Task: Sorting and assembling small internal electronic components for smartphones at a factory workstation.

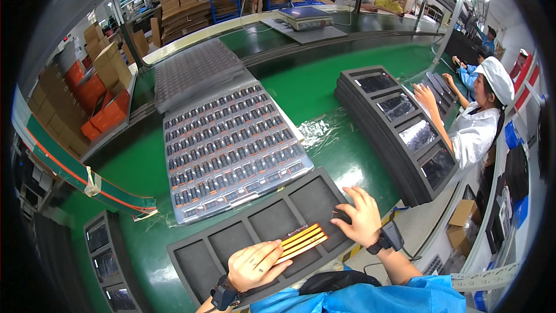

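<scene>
The left hand is closed on a bundle of orange-yellow strips, fingers over its near end, while the rest of it juts out toward the right hand, above a black foam tray. The right hand appears to pinch a small dark piece between thumb and forefinger, its other fingers spread and raised, just beyond the free end of the bundle. For handling of this kind, the left grip is best kept light yet firm, pressing evenly across all the strips so that they stay side by side and do not fan out; because they are held at one end only, the free end could sag or swing. The right hand would do well to keep to a fingertip pinch, with its wrist clear of the foam rim. The strips look long, narrow and straight, bright orange-yellow parted by dark lines, lying parallel in a neat slanting stack; whether they are joined cannot be told. The piece is blackish and compact, mostly hidden by the fingers. Beyond both hands, on the green desk, a clear plastic tray carries rows of small dark parts.
</scene>
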The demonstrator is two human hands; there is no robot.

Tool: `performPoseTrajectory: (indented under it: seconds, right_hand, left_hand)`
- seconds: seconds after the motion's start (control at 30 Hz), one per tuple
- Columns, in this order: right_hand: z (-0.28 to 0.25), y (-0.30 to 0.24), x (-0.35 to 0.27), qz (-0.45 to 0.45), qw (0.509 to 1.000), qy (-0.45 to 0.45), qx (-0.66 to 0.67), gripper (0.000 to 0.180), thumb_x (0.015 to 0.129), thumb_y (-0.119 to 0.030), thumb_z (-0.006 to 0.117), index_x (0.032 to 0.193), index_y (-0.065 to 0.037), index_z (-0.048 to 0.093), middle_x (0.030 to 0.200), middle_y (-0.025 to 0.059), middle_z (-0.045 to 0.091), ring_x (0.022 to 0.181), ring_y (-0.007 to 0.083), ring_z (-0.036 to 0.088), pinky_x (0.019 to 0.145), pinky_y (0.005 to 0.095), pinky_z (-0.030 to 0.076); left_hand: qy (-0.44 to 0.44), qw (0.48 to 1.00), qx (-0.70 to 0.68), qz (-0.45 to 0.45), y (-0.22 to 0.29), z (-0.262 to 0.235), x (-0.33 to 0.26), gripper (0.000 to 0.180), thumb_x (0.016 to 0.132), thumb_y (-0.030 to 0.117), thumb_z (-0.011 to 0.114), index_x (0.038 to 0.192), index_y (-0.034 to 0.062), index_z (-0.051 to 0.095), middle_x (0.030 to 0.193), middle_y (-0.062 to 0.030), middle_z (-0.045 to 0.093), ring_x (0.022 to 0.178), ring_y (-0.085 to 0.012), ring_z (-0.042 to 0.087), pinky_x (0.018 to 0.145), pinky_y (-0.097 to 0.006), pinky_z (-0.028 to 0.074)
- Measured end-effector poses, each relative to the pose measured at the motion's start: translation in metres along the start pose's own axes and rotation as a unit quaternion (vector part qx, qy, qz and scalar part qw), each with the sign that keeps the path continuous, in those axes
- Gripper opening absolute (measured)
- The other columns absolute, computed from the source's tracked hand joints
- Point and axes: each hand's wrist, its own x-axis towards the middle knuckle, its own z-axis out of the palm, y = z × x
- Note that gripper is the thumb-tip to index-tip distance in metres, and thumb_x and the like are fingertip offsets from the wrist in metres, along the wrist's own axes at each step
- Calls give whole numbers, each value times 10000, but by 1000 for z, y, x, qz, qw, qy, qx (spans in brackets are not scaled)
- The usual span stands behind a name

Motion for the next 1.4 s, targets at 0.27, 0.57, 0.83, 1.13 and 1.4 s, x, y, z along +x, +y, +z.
performPoseTrajectory:
  seconds: [0.27, 0.57, 0.83, 1.13, 1.4]
  right_hand:
    - [8, -7, -10, 16, 999, -20, 24, 369, 652, -209, 860, 974, -116, 705, 1344, 113, 536, 1320, 355, 437, 1016, 446, 403]
    - [5, -10, 0, 6, 995, -11, 101, 255, 708, -153, 821, 879, -110, 637, 1110, 47, 646, 1093, 261, 588, 929, 406, 433]
    - [1, -12, 13, 16, 972, 15, 234, 160, 799, -117, 769, 827, -83, 615, 918, 65, 686, 832, 221, 657, 696, 327, 482]
    - [-6, -26, 9, 28, 726, -44, 686, 174, 889, 54, 662, 863, -33, 514, 966, 173, 697, 938, 192, 682, 766, 316, 573]
    - [-6, -48, 10, 8, 833, -3, 554, 190, 841, 58, 717, 943, -10, 572, 929, 130, 709, 876, 197, 706, 780, 315, 591]
  left_hand:
    - [-5, 1000, 8, 1, 0, -2, 0, 286, 709, 263, 863, 880, 79, 726, 952, -53, 736, 825, -177, 723, 700, -259, 576]
    - [-4, 1000, 0, 1, -1, -2, 0, 279, 719, 258, 854, 883, 75, 722, 949, -60, 734, 819, -181, 722, 701, -264, 582]
    - [-1, 1000, -3, 6, -1, 0, -3, 300, 699, 250, 866, 890, 75, 715, 970, -59, 727, 813, -187, 719, 687, -269, 572]
    - [1, 1000, -4, 13, -2, 1, -3, 341, 682, 250, 877, 920, 73, 708, 1007, -64, 717, 814, -197, 715, 678, -273, 561]
    - [1, 1000, -7, 7, -3, 1, -5, 330, 685, 256, 874, 906, 72, 712, 993, -63, 720, 816, -201, 720, 675, -279, 571]
